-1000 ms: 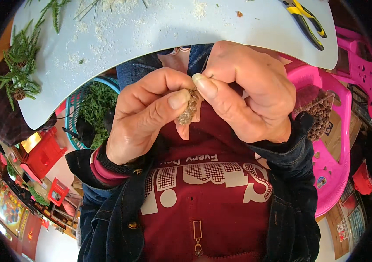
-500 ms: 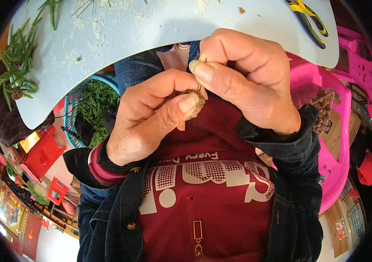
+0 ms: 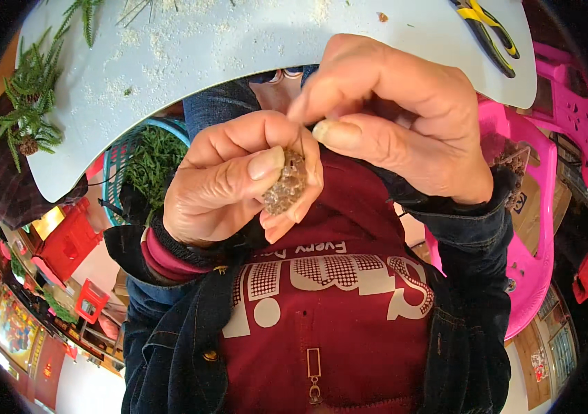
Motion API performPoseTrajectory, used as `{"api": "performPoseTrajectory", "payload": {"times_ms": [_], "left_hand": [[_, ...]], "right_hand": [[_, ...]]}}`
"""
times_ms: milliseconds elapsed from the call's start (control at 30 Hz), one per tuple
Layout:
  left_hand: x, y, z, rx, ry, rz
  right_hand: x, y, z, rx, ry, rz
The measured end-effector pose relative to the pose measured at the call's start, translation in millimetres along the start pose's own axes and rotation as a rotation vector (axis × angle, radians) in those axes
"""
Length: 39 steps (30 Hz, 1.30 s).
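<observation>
My left hand point(image 3: 228, 181) holds a small brown, knobbly pine cone point(image 3: 286, 185) between its thumb and curled fingers, over my lap. A thin dark wire stands up from the cone's top end. Just right of the wire is my right hand point(image 3: 404, 121). Its thumb and forefinger are parted, and the forefinger's tip is slightly blurred near the wire. I see nothing gripped in that hand, though its other fingers are mostly hidden.
Beyond my hands is a white table point(image 3: 190, 62) strewn with pale crumbs. Green artificial sprigs point(image 3: 32, 100) lie at its left, yellow-black pliers point(image 3: 487, 34) at its right. A teal basket point(image 3: 111, 186) of greenery stands left; a pink chair point(image 3: 546, 200) holds brown cones point(image 3: 513, 162).
My right thumb and forefinger have parted from their pinch by the wire, and that hand has shifted slightly right. The cone has turned in my left hand, showing more of its side.
</observation>
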<state>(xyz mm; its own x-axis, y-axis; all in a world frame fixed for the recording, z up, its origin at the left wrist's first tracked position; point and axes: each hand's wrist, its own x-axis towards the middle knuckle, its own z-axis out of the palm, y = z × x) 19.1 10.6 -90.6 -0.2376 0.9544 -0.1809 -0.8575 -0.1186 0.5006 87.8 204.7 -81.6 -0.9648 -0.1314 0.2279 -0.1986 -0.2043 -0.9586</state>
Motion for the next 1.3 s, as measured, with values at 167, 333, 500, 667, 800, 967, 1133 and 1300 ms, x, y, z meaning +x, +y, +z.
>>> {"api": "performPoseTrajectory", "payload": {"times_ms": [167, 333, 500, 667, 800, 967, 1133, 1300], "left_hand": [[-4.3, 0.5, 7.8, -0.023, 0.102, -0.003], [-2.1, -0.6, 3.2, -0.112, 0.057, -0.009], [-2.4, -0.2, 4.5, -0.136, 0.066, -0.059], [-5.3, 0.6, 2.5, -0.100, 0.127, -0.076], [-9.4, 0.8, 3.0, -0.089, 0.120, -0.087], [-20.3, 4.7, 1.7, -0.014, 0.124, -0.152], [-19.9, 4.6, 2.1, 0.076, 0.127, -0.143], [-17.9, 7.2, 5.6, 0.158, 0.164, -0.154]], "right_hand": [[1.3, -0.2, -2.0, 0.091, 0.006, 0.123], [5.7, 8.4, -5.1, -0.369, -0.054, -0.241], [9.4, 6.7, -7.8, -0.515, -0.097, -0.317], [4.8, -0.1, 0.9, -0.529, -0.080, -0.208], [6.0, -1.3, 3.0, -0.592, -0.114, -0.189], [3.3, 1.3, 9.3, -0.592, -0.128, -0.237], [1.2, 2.0, 11.5, -0.612, -0.139, -0.217], [-1.3, -2.4, 12.5, -0.726, -0.106, -0.189]]}}
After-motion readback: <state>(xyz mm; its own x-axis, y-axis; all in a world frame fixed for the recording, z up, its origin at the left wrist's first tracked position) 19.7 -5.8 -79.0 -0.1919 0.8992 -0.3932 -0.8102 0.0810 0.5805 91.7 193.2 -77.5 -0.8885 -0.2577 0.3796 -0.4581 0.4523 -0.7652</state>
